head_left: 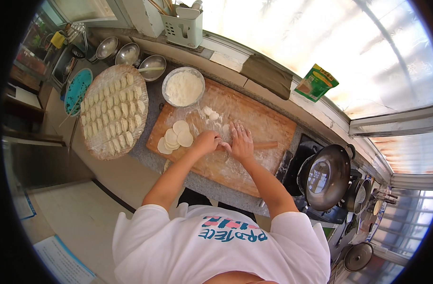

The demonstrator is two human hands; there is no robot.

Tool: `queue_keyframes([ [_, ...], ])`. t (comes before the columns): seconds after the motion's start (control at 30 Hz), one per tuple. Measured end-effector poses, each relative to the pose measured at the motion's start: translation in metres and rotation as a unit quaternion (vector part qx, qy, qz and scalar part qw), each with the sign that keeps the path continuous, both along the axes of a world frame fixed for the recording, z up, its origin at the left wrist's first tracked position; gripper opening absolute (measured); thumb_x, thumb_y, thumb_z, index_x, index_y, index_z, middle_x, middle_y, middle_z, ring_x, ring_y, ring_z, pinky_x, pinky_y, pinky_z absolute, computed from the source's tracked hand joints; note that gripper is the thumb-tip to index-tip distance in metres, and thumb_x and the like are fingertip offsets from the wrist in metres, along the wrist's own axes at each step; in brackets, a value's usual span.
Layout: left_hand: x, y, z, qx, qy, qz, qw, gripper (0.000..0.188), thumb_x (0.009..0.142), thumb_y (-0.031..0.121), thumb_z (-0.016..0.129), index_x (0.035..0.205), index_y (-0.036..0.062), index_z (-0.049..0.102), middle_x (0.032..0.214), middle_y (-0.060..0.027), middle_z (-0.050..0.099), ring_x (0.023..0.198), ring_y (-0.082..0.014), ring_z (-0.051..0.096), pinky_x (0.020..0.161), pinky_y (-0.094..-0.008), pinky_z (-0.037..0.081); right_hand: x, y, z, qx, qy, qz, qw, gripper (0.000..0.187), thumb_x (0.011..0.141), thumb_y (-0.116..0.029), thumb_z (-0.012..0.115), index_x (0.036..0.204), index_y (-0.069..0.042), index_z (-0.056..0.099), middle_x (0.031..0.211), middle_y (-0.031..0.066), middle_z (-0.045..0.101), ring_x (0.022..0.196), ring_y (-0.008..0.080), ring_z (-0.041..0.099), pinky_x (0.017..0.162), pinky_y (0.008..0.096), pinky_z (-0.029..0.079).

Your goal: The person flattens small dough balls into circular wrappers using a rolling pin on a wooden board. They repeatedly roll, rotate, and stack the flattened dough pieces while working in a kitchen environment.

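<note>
A wooden rolling pin (265, 145) lies across the floured wooden board (273, 120). My right hand (241, 142) rests flat over it, fingers stretched out and palm on the pin. Close beside, at the pin's left end, my left hand (207, 143) is closed with its fingers pinched together; what they hold is hidden. Thin round dough wrappers (171, 137) lie overlapping in a pile left of my left hand. Small lumps of dough (210, 112) sit in loose flour beyond my hands.
A bowl of flour (183, 88) stands at the board's far left corner. Farther left are a round tray (91, 142) with rows of dumplings, a turquoise bowl (79, 87) and metal bowls (152, 66). A wok (327, 177) stands right; a green packet (316, 83) is on the sill.
</note>
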State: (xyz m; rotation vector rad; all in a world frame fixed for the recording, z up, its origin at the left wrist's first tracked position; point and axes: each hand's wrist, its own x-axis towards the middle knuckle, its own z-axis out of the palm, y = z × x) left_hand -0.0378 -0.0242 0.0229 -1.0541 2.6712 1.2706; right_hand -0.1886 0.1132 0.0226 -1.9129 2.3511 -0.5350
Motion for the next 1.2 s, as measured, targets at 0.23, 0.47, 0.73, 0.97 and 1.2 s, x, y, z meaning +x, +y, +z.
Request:
queue_keyframes([
  [0.23,0.013,0.019,-0.038,-0.118,0.069,-0.04,0.99,0.011,0.077,0.01,0.072,0.087,0.0108,0.077,0.098,-0.0123,0.069,0.098,-0.0329,0.064,0.086,-0.0435,0.052,0.028,0.073,-0.014,0.038,0.008,0.064,0.997,0.092,0.086,-0.056,0.065,0.154,-0.002,0.036,0.155,0.0194,0.043,0.145,0.0337,0.04,0.116,0.0511,0.03],
  [0.47,0.003,0.012,-0.022,-0.071,0.102,-0.042,0.991,0.009,0.076,0.009,0.073,0.085,0.0094,0.075,0.095,-0.0124,0.068,0.098,-0.0345,0.061,0.087,-0.0429,0.052,0.01,0.0,-0.006,0.042,0.019,-0.031,0.998,0.094,0.087,-0.058,0.064,0.155,0.0,0.033,0.156,0.02,0.041,0.146,0.0357,0.037,0.116,0.0528,0.029],
  [0.73,0.008,0.016,-0.042,-0.086,0.108,-0.111,0.984,0.015,0.072,0.005,0.073,0.086,0.0091,0.072,0.091,-0.0124,0.065,0.101,-0.0339,0.061,0.088,-0.0434,0.05,0.038,0.079,-0.019,0.039,0.007,0.019,0.999,0.093,0.088,-0.061,0.059,0.153,0.0,0.035,0.157,0.0217,0.039,0.145,0.0375,0.037,0.116,0.0533,0.029],
  [0.97,0.005,0.012,-0.01,-0.081,0.142,-0.112,0.98,0.014,0.075,0.004,0.07,0.088,0.0088,0.072,0.089,-0.012,0.064,0.099,-0.0334,0.062,0.087,-0.0433,0.051,0.012,0.017,-0.017,0.011,-0.012,-0.008,1.0,0.091,0.087,-0.058,0.064,0.153,-0.002,0.036,0.153,0.0212,0.044,0.142,0.0365,0.041,0.113,0.0539,0.032],
  [1.2,0.021,0.005,-0.038,-0.082,0.116,-0.052,0.989,0.013,0.081,0.005,0.067,0.091,0.0078,0.074,0.089,-0.0126,0.066,0.095,-0.0343,0.062,0.085,-0.044,0.051,0.034,0.059,-0.018,0.023,0.009,0.004,1.0,0.091,0.086,-0.059,0.064,0.152,-0.002,0.039,0.153,0.0196,0.045,0.143,0.0351,0.042,0.113,0.0525,0.033],
])
